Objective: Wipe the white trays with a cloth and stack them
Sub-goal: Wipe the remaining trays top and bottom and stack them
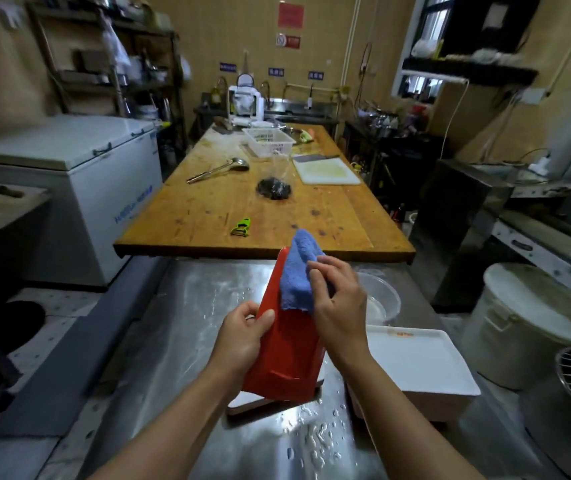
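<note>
The left hand [242, 336] grips a tilted red plastic tray [286, 344] over the wet steel counter [180, 327], the right hand [337, 306] pinches a fluffy blue cloth [298, 271] against it, hiding its top, beside a white tray [426, 368].

Ahead of me a long wooden table [263, 206] runs toward tan walls [204, 46]. A white chest freezer [69, 168] stands to my left, metal shelving [111, 64] behind it, a bright window [429, 46] upper right.

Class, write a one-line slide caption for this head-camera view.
Left hand tilts a red tray while right hand rubs it with a blue cloth; white tray alongside.
</note>
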Demonstrator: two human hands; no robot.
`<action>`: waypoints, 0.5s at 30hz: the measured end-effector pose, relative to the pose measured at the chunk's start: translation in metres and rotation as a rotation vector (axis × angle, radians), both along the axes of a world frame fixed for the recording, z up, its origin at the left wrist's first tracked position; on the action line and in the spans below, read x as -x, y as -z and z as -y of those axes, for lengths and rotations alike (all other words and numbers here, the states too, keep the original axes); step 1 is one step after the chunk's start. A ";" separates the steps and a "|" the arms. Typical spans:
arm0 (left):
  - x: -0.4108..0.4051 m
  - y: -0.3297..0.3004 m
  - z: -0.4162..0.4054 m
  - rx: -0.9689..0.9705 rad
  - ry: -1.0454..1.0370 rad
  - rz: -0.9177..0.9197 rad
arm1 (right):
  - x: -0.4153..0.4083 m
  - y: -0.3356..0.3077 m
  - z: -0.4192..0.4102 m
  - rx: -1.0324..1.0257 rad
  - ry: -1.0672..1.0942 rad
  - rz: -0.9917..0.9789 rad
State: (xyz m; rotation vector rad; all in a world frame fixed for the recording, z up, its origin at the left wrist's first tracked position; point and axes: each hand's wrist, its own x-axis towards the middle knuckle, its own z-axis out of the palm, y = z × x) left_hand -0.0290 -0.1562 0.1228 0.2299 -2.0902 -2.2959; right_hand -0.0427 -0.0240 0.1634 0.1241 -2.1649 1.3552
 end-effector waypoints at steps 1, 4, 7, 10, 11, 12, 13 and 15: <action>0.000 -0.002 0.000 0.005 0.001 -0.018 | 0.001 -0.004 0.004 -0.055 -0.019 -0.030; -0.002 -0.010 0.000 -0.027 0.008 -0.053 | 0.006 -0.010 0.016 -0.211 -0.074 -0.079; -0.005 -0.017 -0.001 -0.031 0.032 -0.090 | 0.016 -0.013 0.025 -0.379 -0.025 -0.074; -0.004 -0.021 0.001 0.011 0.014 -0.106 | 0.026 -0.018 0.027 -0.469 -0.015 -0.032; -0.003 -0.023 0.003 0.028 -0.001 -0.108 | 0.029 -0.018 0.026 -0.510 -0.027 -0.036; -0.003 -0.024 0.005 0.047 -0.014 -0.111 | 0.030 -0.018 0.024 -0.552 -0.036 -0.039; -0.003 -0.024 0.006 0.058 -0.020 -0.113 | 0.031 -0.017 0.021 -0.578 -0.038 -0.035; -0.004 -0.025 0.006 0.048 -0.024 -0.113 | 0.034 -0.016 0.014 -0.571 -0.025 0.004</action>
